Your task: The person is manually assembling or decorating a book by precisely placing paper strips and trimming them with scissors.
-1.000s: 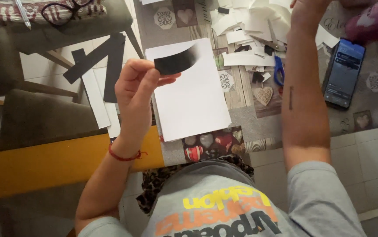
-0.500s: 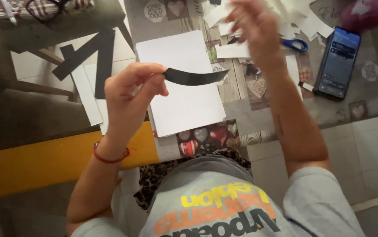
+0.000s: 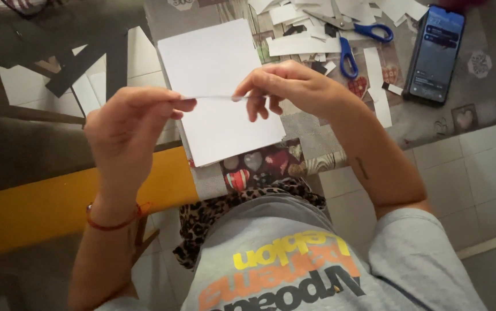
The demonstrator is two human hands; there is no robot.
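Paper strip [image 3: 210,97], black-faced a moment ago and now turned edge-on so it looks pale, is pinched at both ends since the right hand [image 3: 294,86] joined the left hand [image 3: 130,124] above the white sheet [image 3: 216,124], seemingly ready for shaping.

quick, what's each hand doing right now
Left hand: pinched shut on one end of the paper strip.
Right hand: pinched shut on the other end.

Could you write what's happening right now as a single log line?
left hand: pinches strip end | right hand: pinches other end | paper strip: held edge-on above white sheet | scissors: on table
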